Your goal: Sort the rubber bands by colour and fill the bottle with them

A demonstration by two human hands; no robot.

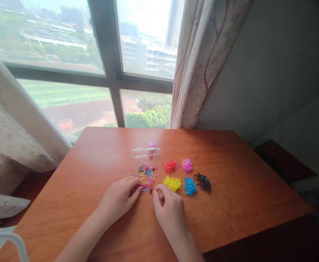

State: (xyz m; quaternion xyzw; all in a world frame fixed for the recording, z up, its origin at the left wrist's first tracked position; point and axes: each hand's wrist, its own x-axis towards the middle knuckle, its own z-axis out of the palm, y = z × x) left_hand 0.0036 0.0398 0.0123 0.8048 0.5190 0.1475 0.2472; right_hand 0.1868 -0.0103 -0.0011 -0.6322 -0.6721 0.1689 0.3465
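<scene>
Small rubber bands in mixed colours [148, 174] lie in a loose heap on the wooden table. My left hand [122, 193] rests at the heap's lower left, thumb and forefinger bent together against a few bands [146, 188]; whether one is between the tips is hidden. Just right of these bands, my right hand [170, 205] is curled with thumb and fingers pinched, and anything in it is too small to make out. Single-colour piles lie beyond and beside it: yellow bands [172, 184], red bands [170, 166], pink bands [187, 166], blue bands [190, 186] and black bands [203, 182].
Behind the heap, a clear plastic container [141, 153] lies on its side near a pink round object [152, 145]. The wooden table [243, 189] reaches a window [110, 80] with curtains [194, 65]. A white curved frame [9, 238] stands at the lower left.
</scene>
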